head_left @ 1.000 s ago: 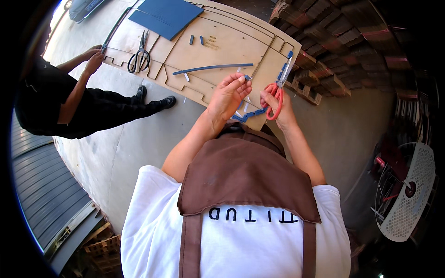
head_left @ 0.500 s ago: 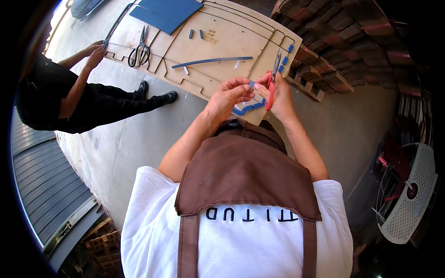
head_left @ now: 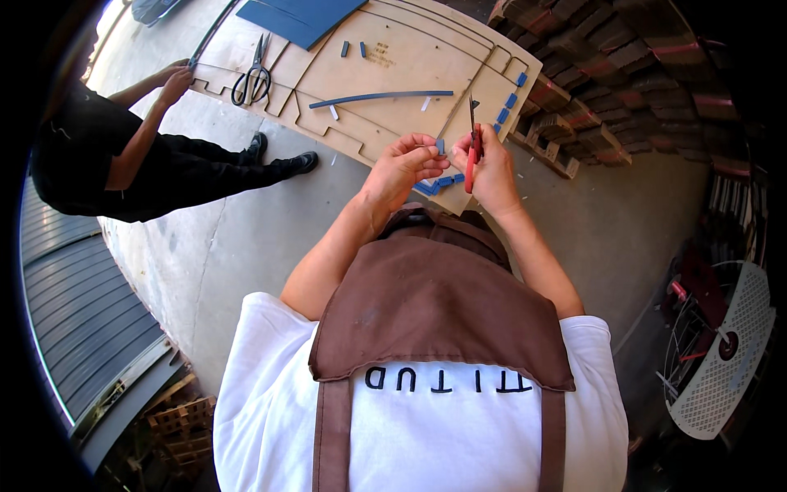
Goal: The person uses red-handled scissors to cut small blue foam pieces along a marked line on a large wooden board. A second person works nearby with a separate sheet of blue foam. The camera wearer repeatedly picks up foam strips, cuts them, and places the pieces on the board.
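Observation:
My left hand [head_left: 412,162] pinches a small blue-grey foam piece [head_left: 440,147] between thumb and fingers. Close beside it, my right hand [head_left: 492,168] is closed on red-handled scissors [head_left: 473,152], their blades pointing away from me. Both hands are over the near end of a wooden board [head_left: 385,115] with dark grooves cut in it. Below and between the hands, short blue foam strips [head_left: 443,182] line the board's near edge. More short blue pieces [head_left: 506,115] run along its right edge. A long thin blue strip [head_left: 381,97] lies across the board ahead of my hands.
Black-handled scissors [head_left: 254,80], two small dark pieces [head_left: 345,49] and a large blue sheet [head_left: 302,18] lie on the board. At the left a person in black [head_left: 106,156] has both hands at the board's edge. Stacked brown bundles [head_left: 607,74] stand at the right.
My right hand has drawn slightly away from the foam piece, and the red scissors have turned more upright. The board sits slightly higher and further right in view.

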`<action>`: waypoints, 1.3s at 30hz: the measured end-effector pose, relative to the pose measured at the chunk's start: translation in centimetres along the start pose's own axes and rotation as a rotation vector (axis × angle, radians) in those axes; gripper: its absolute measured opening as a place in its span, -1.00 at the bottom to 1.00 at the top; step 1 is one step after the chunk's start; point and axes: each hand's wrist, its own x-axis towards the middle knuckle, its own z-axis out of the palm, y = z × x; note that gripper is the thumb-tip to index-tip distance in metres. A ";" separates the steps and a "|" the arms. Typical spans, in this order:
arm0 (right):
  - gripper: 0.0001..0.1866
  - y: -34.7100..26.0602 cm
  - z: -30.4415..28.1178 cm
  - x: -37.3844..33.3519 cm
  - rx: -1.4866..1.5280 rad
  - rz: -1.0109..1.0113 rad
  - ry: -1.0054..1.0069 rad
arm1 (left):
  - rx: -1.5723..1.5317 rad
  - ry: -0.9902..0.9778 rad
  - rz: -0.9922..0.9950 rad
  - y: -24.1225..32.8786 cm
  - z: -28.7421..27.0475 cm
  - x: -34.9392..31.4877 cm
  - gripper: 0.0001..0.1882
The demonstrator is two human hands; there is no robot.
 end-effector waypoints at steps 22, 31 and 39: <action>-0.74 19.3 -1.3 -9.1 -0.046 0.481 0.054 | 1.397 0.350 0.538 -7.1 -5.9 3.6 -0.88; -0.78 19.7 -2.4 -9.3 0.182 0.549 0.093 | 1.447 0.417 0.521 -8.1 -5.8 4.2 -0.87; -0.80 18.7 -2.1 -8.3 0.200 0.589 0.043 | 1.428 0.457 0.537 -8.5 -5.6 3.9 -0.86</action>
